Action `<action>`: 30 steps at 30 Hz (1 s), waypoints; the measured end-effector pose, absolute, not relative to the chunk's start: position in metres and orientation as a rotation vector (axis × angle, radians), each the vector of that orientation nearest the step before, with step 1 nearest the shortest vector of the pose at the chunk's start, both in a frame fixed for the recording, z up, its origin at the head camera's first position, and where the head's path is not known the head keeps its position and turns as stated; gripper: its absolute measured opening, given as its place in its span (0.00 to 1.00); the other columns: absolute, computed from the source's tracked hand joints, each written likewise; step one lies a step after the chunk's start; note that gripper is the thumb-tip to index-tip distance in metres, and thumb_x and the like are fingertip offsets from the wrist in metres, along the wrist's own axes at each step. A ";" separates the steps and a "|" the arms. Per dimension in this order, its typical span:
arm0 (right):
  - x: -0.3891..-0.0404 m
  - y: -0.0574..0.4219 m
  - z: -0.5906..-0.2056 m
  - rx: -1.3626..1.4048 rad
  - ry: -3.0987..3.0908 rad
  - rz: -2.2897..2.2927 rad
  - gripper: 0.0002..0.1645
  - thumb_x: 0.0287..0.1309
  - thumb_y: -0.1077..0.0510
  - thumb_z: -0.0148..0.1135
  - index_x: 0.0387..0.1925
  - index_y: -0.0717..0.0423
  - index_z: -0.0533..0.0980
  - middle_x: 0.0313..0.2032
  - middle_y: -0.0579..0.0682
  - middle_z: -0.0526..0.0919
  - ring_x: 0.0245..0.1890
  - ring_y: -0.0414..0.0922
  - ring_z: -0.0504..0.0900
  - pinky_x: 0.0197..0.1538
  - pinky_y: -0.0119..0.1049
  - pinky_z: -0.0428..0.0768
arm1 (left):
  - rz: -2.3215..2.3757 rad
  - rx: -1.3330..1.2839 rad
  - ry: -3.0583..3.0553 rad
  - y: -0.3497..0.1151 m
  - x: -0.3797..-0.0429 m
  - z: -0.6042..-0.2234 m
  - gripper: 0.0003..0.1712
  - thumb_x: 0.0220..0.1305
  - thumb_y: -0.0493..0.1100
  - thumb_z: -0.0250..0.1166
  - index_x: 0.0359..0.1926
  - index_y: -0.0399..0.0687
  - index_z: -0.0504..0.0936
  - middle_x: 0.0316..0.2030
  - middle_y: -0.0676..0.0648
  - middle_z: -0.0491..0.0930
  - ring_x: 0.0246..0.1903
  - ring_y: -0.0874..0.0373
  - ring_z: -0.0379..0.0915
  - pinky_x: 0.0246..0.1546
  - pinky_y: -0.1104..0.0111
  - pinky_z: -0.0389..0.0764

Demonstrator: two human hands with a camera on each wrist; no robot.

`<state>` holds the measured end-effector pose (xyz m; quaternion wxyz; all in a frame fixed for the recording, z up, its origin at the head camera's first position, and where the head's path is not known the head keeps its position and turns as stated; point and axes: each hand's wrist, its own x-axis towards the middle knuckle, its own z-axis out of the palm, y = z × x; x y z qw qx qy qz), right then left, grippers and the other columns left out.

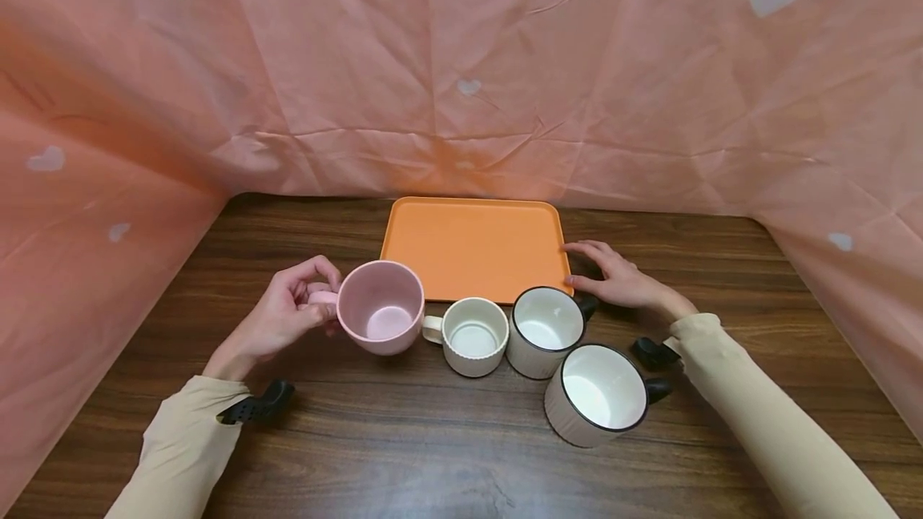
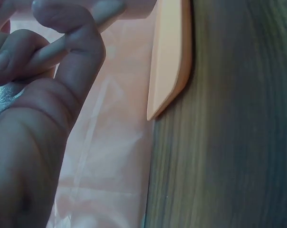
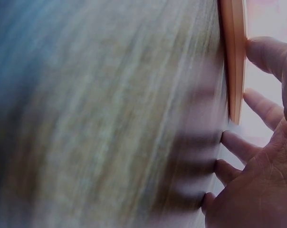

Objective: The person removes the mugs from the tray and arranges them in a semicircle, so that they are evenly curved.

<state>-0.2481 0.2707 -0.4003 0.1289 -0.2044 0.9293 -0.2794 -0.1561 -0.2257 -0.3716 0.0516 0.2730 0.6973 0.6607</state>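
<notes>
A pink mug (image 1: 380,307) is gripped by its handle in my left hand (image 1: 284,307); it looks held above the table, its mouth tipped toward the camera. In the left wrist view, bent fingers (image 2: 81,52) wrap the handle, and only a bit of the mug's body shows at the top. My right hand (image 1: 613,275) touches the right edge of an orange tray (image 1: 476,247), thumb and fingers spread. The right wrist view shows a thumb and fingertip against the tray's rim (image 3: 236,57). Nothing lies on the tray.
A small cream mug (image 1: 474,337) stands right of the pink one, its handle pointing left. Beside it are two white mugs with black rims and handles, one farther back (image 1: 537,355) and one nearer (image 1: 584,415). Pink cloth (image 1: 505,62) walls the wooden table (image 1: 404,455).
</notes>
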 end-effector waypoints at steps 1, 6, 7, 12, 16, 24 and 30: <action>-0.248 0.271 -0.400 -0.593 2.702 -0.813 0.37 0.72 0.47 0.60 0.76 0.51 0.62 0.75 0.67 0.55 0.74 0.70 0.55 0.64 0.84 0.46 | 1.997 0.835 2.117 -0.225 -0.155 -0.372 0.18 0.59 0.19 0.55 0.41 0.45 0.75 0.25 0.54 0.82 0.20 0.61 0.78 0.21 0.65 0.81; -0.248 0.271 -0.402 -0.590 2.702 -0.814 0.37 0.72 0.47 0.60 0.76 0.51 0.62 0.75 0.67 0.55 0.74 0.70 0.55 0.64 0.84 0.46 | 1.948 0.813 2.097 -0.222 -0.149 -0.375 0.17 0.57 0.20 0.55 0.39 0.44 0.75 0.26 0.55 0.81 0.21 0.61 0.77 0.22 0.65 0.80; -0.248 0.271 -0.402 -0.590 2.702 -0.814 0.37 0.72 0.47 0.60 0.76 0.51 0.62 0.75 0.67 0.55 0.74 0.70 0.55 0.64 0.84 0.46 | 1.940 0.803 2.093 -0.221 -0.148 -0.375 0.17 0.58 0.20 0.56 0.39 0.44 0.74 0.26 0.55 0.81 0.21 0.61 0.77 0.22 0.65 0.80; -0.248 0.271 -0.401 -0.590 2.702 -0.815 0.37 0.71 0.47 0.60 0.76 0.51 0.62 0.75 0.67 0.55 0.75 0.70 0.54 0.64 0.84 0.46 | 1.906 0.810 2.059 -0.220 -0.143 -0.379 0.14 0.60 0.20 0.57 0.40 0.41 0.73 0.23 0.49 0.80 0.22 0.59 0.76 0.24 0.65 0.80; -0.248 0.272 -0.401 -0.589 2.705 -0.813 0.37 0.71 0.47 0.60 0.76 0.51 0.62 0.75 0.67 0.55 0.75 0.70 0.54 0.65 0.84 0.45 | 1.861 0.820 2.044 -0.220 -0.141 -0.381 0.13 0.59 0.20 0.57 0.40 0.39 0.73 0.23 0.51 0.80 0.22 0.58 0.75 0.24 0.65 0.80; -0.248 0.274 -0.401 -0.592 2.705 -0.816 0.37 0.71 0.48 0.60 0.76 0.51 0.62 0.75 0.68 0.55 0.74 0.71 0.54 0.64 0.85 0.44 | 1.820 0.848 1.938 -0.217 -0.139 -0.385 0.12 0.58 0.20 0.55 0.39 0.37 0.72 0.26 0.53 0.81 0.25 0.63 0.77 0.26 0.65 0.81; -0.247 0.273 -0.401 -0.593 2.705 -0.819 0.37 0.71 0.48 0.60 0.76 0.51 0.62 0.75 0.68 0.55 0.74 0.71 0.54 0.64 0.85 0.45 | 1.771 0.860 1.886 -0.207 -0.139 -0.389 0.13 0.58 0.21 0.55 0.40 0.37 0.72 0.27 0.52 0.81 0.24 0.60 0.77 0.26 0.65 0.82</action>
